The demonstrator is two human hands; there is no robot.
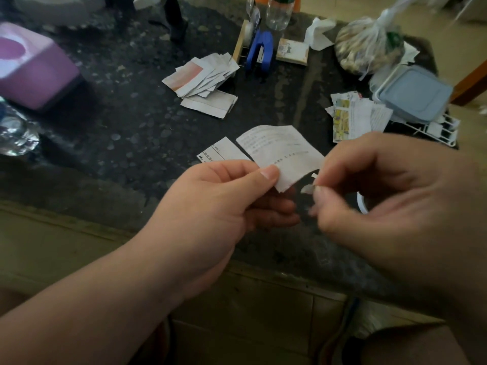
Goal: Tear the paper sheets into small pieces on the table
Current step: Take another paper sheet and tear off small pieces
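- A dark, speckled stone table (118, 133) fills the view in dim light, with a blue stapler (259, 50) toward its far side.
- Nearest, well in front of the stapler, the left hand (224, 196) pinches a torn paper piece (282, 151) by its lower corner, thumb on top and fingers beneath, and lifts it off the table.
- The right hand (382, 193), to the right of the stapler's line, is blurred. Its fingers are curled, and thumb and forefinger seem to nip a tiny scrap (307, 189) that is apart from the piece.
- The next tear would likely go best if the scrap is dropped first. Both hands should then pinch one edge close together and pull opposite ways.
- The piece is thin and white with faint lines of print, ragged edges and a slight curl.
- A small printed slip (221, 151) lies flat between the left hand and the stapler.
- One heap of pieces (203, 77) sits just left of the stapler, and another heap (353, 114) lies to its front right.
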